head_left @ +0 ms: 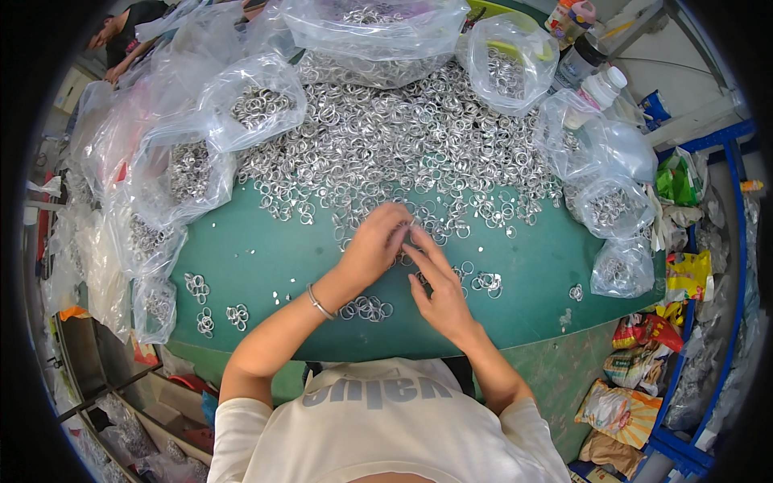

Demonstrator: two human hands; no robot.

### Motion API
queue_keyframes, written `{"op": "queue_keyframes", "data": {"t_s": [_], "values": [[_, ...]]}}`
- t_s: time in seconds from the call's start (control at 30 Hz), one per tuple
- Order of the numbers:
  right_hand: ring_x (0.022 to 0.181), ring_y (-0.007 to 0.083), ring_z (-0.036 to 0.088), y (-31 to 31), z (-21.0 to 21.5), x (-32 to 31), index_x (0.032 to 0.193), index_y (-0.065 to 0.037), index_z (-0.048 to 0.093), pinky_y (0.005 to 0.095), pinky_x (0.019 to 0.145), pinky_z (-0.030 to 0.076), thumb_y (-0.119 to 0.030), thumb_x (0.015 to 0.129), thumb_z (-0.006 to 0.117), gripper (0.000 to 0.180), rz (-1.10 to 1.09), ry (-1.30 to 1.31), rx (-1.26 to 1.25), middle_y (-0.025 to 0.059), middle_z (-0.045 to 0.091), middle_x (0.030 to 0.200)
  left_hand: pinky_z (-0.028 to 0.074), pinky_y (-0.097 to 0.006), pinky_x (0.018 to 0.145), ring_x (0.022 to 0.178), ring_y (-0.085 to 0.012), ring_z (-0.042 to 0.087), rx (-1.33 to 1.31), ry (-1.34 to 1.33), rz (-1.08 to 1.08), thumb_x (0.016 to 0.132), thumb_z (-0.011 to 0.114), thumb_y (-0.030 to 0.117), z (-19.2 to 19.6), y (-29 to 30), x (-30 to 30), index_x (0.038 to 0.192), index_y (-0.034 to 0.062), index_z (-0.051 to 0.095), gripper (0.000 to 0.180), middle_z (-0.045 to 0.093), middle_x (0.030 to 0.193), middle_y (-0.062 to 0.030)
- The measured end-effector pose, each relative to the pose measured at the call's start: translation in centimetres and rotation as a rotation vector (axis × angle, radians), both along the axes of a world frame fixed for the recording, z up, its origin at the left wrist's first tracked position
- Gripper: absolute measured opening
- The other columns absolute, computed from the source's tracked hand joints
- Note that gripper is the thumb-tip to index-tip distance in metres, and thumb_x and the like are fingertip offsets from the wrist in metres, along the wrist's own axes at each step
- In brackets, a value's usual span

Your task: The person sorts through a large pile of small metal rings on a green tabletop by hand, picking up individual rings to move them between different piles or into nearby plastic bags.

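Head view from above: my left hand (382, 235) and right hand (443, 294) are meeting near the front edge of a broad heap of silvery metal rings (403, 133). My left fingers are curling inward, their tips coming up against my right ones; my right thumb is standing apart from the finger beside it. The tips are blurring and partly covering each other, so I can't tell whether I'm pinching a ring.

Loose rings are lying just beyond my hands, and a small cluster (367, 308) is sitting just on the near side of my left forearm. Each ring, I'm judging, will be feeling light, stiff and rather slick, hardly fragile but apt to snag on its neighbours. I'm favouring a thumb-and-fingertip hold on the outer rim, on one standing clear of the tangle.

Under them, a green tabletop (241, 274) is looking smooth, so a nudged ring may be sliding easily. Clear plastic bags (221, 165) holding more rings are lining the left side and back, with others (636, 253) standing at the right. Beyond, bottles (605, 85) are crowding the far right corner, a blue metal rack (731, 173) is running alongside, and another person (135, 36) is showing at the upper left.
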State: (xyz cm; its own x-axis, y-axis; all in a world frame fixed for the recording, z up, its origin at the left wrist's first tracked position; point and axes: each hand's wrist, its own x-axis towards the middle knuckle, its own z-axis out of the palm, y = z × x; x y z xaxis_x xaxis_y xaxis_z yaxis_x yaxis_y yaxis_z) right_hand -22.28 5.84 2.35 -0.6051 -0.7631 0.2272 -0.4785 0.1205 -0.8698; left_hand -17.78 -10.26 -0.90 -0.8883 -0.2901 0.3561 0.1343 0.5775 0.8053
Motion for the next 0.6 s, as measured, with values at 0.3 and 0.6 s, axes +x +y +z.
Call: {"op": "queue_keyframes", "data": {"t_s": [0.3, 0.6], "values": [[0.091, 0.0324, 0.058, 3.7, -0.4, -5.3, 0.111, -0.002, 0.061, 0.0375, 0.079, 0.048, 0.0, 0.081, 0.062, 0.029, -0.234, 0.002, 0.264, 0.0165, 0.06, 0.108, 0.042, -0.042, 0.096, 0.114, -0.0317, 0.053, -0.19, -0.06, 0.023, 0.079, 0.062, -0.002, 2.6, 0.4, 0.6, 0.11, 0.0051, 0.062, 0.032, 0.054, 0.126, -0.0114], [0.094, 0.0332, 0.054, 2.7, -0.7, -6.0, 0.097, -0.001, 0.061, 0.0415, 0.082, 0.044, -0.005, 0.075, 0.069, 0.024, -0.145, 0.308, 0.303, 0.0129, 0.058, 0.1, 0.025, -0.061, 0.104, 0.128, -0.0308, 0.039, -0.704, -0.289, -0.083, 0.081, 0.063, 0.008, 2.3, 1.0, 0.3, 0.107, 0.0083, 0.063, 0.027, 0.047, 0.135, -0.0082]]}}
